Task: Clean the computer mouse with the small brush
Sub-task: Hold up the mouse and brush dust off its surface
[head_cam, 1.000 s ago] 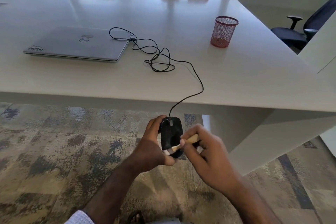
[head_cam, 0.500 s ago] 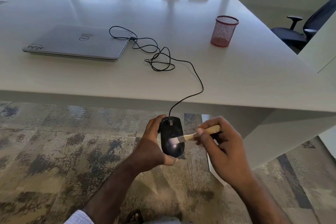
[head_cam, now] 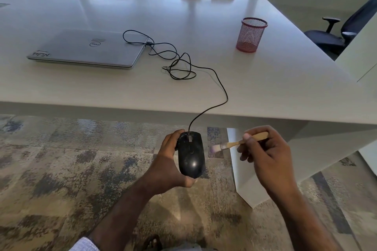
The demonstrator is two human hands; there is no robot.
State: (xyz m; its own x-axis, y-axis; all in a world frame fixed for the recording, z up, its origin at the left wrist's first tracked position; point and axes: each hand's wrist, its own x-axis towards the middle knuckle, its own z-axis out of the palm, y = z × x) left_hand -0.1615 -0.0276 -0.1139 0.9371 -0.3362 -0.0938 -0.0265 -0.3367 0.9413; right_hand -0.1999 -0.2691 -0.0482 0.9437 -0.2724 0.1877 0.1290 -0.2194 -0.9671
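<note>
The gripped mouse (head_cam: pixel 191 155) was glossy black; beside it the pinched brush (head_cam: pixel 238 143) showed a tan handle and pale lilac-tinged bristles.

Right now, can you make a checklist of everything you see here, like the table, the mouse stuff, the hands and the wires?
Surface: white table, glossy.
Job's things: black mouse held off the table above the carpet; small brush, bristles beside the mouse, not touching.
Clutter: closed laptop; red mesh cup, upright.
Hands: left hand grips the mouse; right hand pinches the brush handle.
Cables: mouse cord loops across the table to the laptop's side.
Surroundings: office chair at right; two pale chairs behind the table.
</note>
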